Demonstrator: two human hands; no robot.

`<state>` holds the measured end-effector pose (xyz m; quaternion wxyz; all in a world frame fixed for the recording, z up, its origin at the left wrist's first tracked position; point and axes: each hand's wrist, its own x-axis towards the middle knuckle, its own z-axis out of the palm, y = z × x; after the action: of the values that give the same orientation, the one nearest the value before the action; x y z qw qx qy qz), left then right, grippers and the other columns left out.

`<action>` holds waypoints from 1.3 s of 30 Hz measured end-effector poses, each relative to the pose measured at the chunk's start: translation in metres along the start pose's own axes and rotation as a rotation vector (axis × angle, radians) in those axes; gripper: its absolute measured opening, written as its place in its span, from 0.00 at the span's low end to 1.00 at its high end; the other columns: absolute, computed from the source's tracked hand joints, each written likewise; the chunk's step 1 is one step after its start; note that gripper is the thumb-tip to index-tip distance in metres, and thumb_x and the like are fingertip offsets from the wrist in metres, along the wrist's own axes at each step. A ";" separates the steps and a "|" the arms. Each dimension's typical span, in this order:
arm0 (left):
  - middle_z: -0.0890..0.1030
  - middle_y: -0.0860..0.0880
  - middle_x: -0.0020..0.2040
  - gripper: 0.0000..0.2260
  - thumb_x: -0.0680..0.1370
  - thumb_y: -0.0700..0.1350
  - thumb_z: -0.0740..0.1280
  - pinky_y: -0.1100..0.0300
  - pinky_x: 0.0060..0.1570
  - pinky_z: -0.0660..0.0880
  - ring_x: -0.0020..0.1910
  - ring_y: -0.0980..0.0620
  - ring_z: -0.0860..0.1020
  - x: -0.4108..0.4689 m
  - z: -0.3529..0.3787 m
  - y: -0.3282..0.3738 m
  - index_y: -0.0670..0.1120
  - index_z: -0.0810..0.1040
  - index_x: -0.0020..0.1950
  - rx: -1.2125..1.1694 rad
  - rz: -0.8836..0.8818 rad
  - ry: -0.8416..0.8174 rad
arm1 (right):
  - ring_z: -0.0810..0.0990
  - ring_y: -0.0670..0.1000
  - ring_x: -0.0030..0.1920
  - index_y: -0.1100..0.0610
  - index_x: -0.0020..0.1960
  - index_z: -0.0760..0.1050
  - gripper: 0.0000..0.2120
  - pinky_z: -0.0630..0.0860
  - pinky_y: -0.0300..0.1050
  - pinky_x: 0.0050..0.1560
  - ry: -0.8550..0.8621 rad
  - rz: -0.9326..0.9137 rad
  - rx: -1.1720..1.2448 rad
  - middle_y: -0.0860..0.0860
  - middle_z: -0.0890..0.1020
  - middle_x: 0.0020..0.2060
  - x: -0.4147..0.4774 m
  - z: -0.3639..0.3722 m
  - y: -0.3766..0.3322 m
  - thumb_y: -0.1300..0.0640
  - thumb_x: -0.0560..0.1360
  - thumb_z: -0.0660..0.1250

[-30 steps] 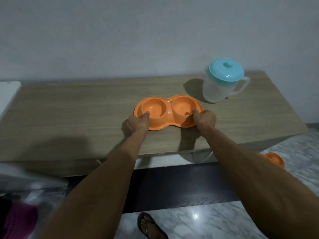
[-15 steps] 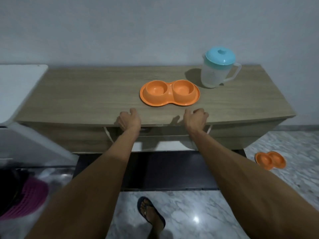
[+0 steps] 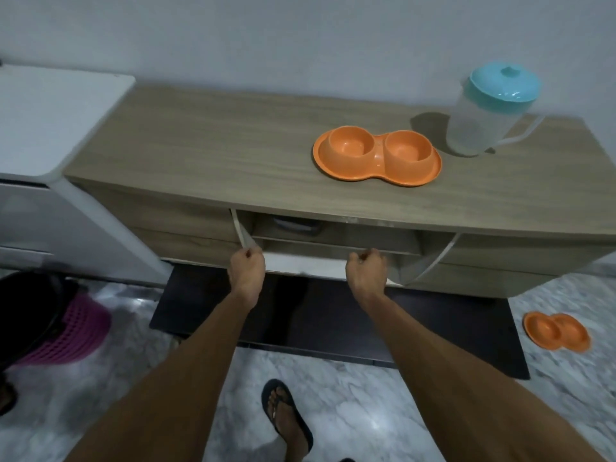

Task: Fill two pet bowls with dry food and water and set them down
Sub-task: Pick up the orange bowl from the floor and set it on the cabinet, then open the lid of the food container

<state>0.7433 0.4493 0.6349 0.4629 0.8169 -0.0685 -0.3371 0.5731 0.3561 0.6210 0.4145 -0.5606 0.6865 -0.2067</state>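
Left hand (image 3: 247,269) and right hand (image 3: 366,269), apart, both grip the flap (image 3: 310,261) of one cabinet (image 3: 200,145).
Atop the cabinet: one double bowl (image 3: 376,156), one jug (image 3: 480,125) — one floor bowl (image 3: 556,335) beside it.

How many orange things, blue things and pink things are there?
Orange: 2, a double bowl up on the cabinet and a floor bowl
Blue: 1, the jug lid
Pink: 1, the basket
Total: 4
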 end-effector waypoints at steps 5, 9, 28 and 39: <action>0.78 0.42 0.47 0.10 0.81 0.47 0.59 0.55 0.46 0.70 0.48 0.42 0.78 0.067 0.029 -0.009 0.43 0.77 0.50 0.059 0.075 -0.056 | 0.77 0.61 0.58 0.63 0.60 0.75 0.16 0.72 0.49 0.59 -0.036 -0.015 0.046 0.59 0.77 0.60 0.048 0.066 0.000 0.53 0.79 0.62; 0.76 0.44 0.49 0.08 0.82 0.48 0.58 0.58 0.47 0.65 0.43 0.48 0.74 0.118 0.057 -0.025 0.44 0.73 0.52 0.117 0.231 -0.068 | 0.76 0.63 0.57 0.66 0.59 0.75 0.15 0.71 0.50 0.59 0.020 -0.114 0.128 0.63 0.77 0.58 0.092 0.120 0.014 0.56 0.79 0.62; 0.69 0.41 0.72 0.26 0.83 0.56 0.57 0.58 0.59 0.64 0.69 0.41 0.69 0.196 0.114 -0.043 0.44 0.61 0.77 -0.123 0.203 -0.027 | 0.74 0.58 0.63 0.57 0.68 0.73 0.18 0.64 0.39 0.54 0.120 -0.289 0.329 0.58 0.77 0.64 0.146 0.191 0.022 0.50 0.83 0.56; 0.81 0.45 0.51 0.14 0.82 0.49 0.59 0.62 0.38 0.71 0.43 0.52 0.78 0.065 0.075 -0.074 0.42 0.78 0.59 -0.165 0.167 -0.048 | 0.77 0.60 0.56 0.58 0.61 0.77 0.16 0.70 0.46 0.53 0.087 -0.170 0.306 0.60 0.82 0.55 0.040 0.118 0.051 0.53 0.80 0.58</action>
<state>0.7318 0.4100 0.5177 0.5532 0.7592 -0.1194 -0.3215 0.6360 0.3542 0.5025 0.4459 -0.5377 0.6144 -0.3669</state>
